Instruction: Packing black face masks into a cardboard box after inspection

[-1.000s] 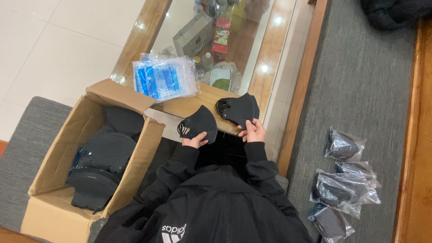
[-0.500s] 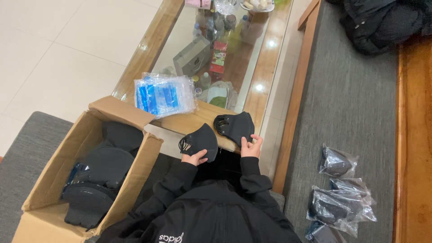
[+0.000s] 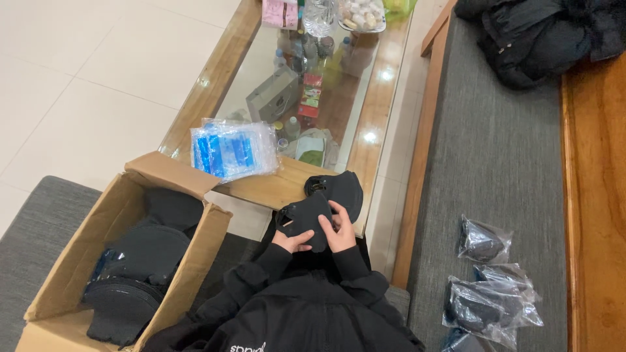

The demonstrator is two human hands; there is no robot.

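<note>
A black molded face mask [image 3: 304, 216] is held in front of me by both hands. My left hand [image 3: 291, 242] grips its lower edge from below, and my right hand [image 3: 339, 229] rests on its right side with fingers over the front. A second black mask [image 3: 342, 189] lies just behind it on the near corner of the wooden glass-topped table [image 3: 274, 189]. My black jacket sleeves fill the bottom of the view.
An open cardboard box [image 3: 72, 274] with several black masks stands at the left on a grey cushion. A pile of clear and blue plastic bags [image 3: 231, 148] lies on the table. Bagged masks [image 3: 486, 287] lie on the grey bench seat at the right, a dark coat [image 3: 541, 32] beyond.
The two masks, held apart one per hand, have come together; the right one now lies on the table and both hands are on the left one. The view has tilted forward.
</note>
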